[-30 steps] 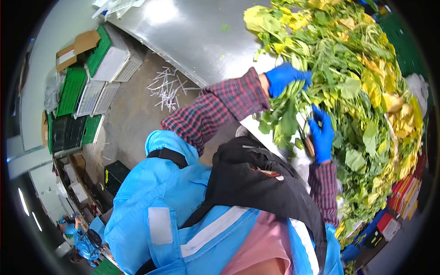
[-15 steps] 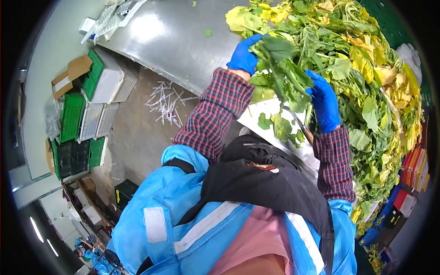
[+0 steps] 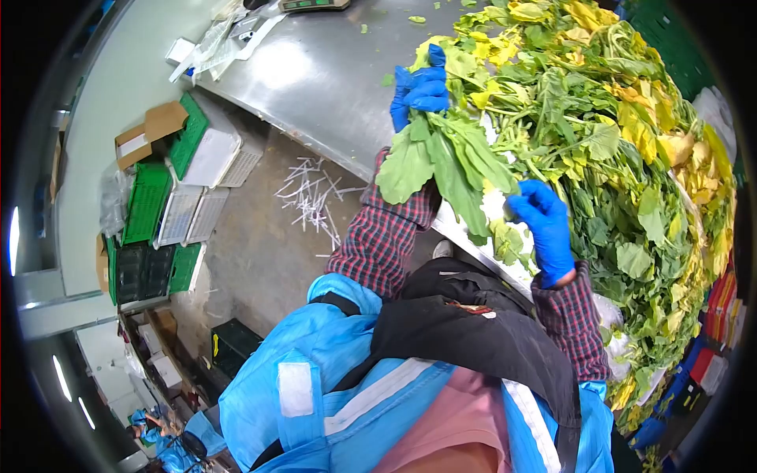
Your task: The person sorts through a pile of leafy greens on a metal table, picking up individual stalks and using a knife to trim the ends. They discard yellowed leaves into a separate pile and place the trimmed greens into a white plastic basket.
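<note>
The left hand (image 3: 422, 88) is clasping leafy greens (image 3: 455, 167) at one end, apparently so they are spreading toward the right hand (image 3: 546, 227), which is sitting curled, contents indiscernible

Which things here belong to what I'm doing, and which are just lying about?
Part of the work:
leafy bunch, in your left hand
heaped greens
metal table

Apparently just lying about:
scattered white strips
open cardboard box
black crate
</note>
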`<state>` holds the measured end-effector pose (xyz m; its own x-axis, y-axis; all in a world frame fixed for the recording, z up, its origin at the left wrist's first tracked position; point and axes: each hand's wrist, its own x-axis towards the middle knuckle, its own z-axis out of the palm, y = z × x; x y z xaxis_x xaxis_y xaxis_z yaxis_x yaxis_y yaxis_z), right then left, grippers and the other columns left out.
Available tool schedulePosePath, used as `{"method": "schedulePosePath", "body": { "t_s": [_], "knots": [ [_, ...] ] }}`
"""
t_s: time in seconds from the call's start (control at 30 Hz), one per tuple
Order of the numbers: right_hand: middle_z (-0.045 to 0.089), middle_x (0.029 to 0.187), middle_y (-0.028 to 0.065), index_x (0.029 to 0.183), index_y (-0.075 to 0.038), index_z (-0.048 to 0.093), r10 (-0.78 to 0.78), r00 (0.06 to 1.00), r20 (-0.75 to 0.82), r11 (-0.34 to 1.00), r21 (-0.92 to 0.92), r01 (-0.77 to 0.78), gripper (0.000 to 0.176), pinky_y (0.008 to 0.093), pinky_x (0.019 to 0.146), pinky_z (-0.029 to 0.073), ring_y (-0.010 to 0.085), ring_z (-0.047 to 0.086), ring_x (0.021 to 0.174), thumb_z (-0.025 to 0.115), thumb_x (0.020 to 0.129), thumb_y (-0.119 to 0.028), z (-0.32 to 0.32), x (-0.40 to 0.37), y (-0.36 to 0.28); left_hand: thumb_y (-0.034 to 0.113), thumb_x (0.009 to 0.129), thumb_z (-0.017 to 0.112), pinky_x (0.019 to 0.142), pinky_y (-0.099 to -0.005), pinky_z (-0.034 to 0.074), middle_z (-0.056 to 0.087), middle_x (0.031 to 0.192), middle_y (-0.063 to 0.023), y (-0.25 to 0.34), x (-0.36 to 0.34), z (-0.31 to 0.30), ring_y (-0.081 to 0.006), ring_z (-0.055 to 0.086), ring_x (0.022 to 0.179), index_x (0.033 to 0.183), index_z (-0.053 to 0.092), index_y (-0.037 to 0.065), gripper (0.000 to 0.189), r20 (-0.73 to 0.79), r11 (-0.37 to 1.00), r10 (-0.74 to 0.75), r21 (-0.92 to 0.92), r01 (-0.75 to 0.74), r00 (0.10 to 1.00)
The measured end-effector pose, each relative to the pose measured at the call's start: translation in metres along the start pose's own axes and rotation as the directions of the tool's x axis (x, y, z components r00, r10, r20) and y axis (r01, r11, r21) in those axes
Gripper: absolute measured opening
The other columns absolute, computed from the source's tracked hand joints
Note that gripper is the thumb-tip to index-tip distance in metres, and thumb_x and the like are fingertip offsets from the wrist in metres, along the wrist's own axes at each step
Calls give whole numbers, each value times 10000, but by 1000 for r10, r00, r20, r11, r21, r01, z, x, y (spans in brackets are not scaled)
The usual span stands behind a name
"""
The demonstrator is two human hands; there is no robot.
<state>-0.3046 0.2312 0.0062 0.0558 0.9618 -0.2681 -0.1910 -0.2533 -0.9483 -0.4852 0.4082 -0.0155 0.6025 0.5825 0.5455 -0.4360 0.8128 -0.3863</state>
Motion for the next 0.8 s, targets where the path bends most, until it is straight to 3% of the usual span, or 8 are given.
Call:
{"method": "schedulePosePath", "body": {
  "t_s": [0.07,0.17,0.23,0.3,0.4,0.5,0.63,0.8],
  "knots": [
    [602,752,29,877,-13,601,17,1000,14,1000,-14,-17,87,226,603,465,89,569,666,610,802,-56,6,-3,12,187,907,498,622,-225,375,407,751,25,8,0,0,-69,394,613,1278,328,-29,461,-38,996,-32,80,35,999],
    [609,787,20,923,-15,612,95,964,250,995,-52,-84,106,223,621,457,79,547,674,580,824,-39,-8,-10,45,190,911,490,616,-220,370,401,752,25,37,-3,19,-67,387,609,1281,328,-28,459,-208,908,-17,406,102,978],
    [606,805,18,967,-2,612,119,982,150,988,-121,-101,142,221,622,450,82,535,700,560,841,-44,-17,-17,62,211,920,472,601,-212,365,383,753,23,57,-6,40,-60,369,608,1303,321,-31,478,-388,646,154,736,205,909],
    [594,816,13,984,-28,621,102,992,68,963,-255,-81,174,229,635,452,94,536,728,575,817,-25,-43,-19,81,161,904,490,619,-206,404,441,793,14,72,-1,59,-58,421,623,1281,353,-51,454,-491,385,324,849,361,809],
    [586,981,73,1000,-80,612,-204,973,-107,617,-786,43,259,268,674,483,173,570,761,665,747,-97,-81,-21,89,173,840,577,648,-223,451,506,799,19,110,8,70,-67,493,659,1185,500,7,391,-560,-9,520,751,660,645],
    [478,1167,156,1153,-70,539,-417,892,-172,406,-914,13,502,347,835,455,286,516,997,697,678,-120,-108,-20,69,204,791,642,637,-261,488,536,782,18,172,18,56,-90,522,647,1072,590,64,318,-564,-186,679,486,854,469],
    [412,1271,170,1299,-71,405,-493,825,-276,245,-954,-173,719,389,954,367,335,420,1149,712,655,-159,-134,-6,67,152,736,669,516,-292,484,546,691,-29,261,22,15,-146,531,540,920,579,40,233,-498,-293,745,354,888,444],
    [234,1417,155,1406,-73,157,-316,861,-398,58,-914,-401,1022,441,1050,205,342,213,1303,751,596,-263,-127,18,59,109,719,670,417,-291,460,527,624,-43,351,37,-35,-147,504,449,851,565,36,184,-470,-382,758,243,892,453]
  ]
}}
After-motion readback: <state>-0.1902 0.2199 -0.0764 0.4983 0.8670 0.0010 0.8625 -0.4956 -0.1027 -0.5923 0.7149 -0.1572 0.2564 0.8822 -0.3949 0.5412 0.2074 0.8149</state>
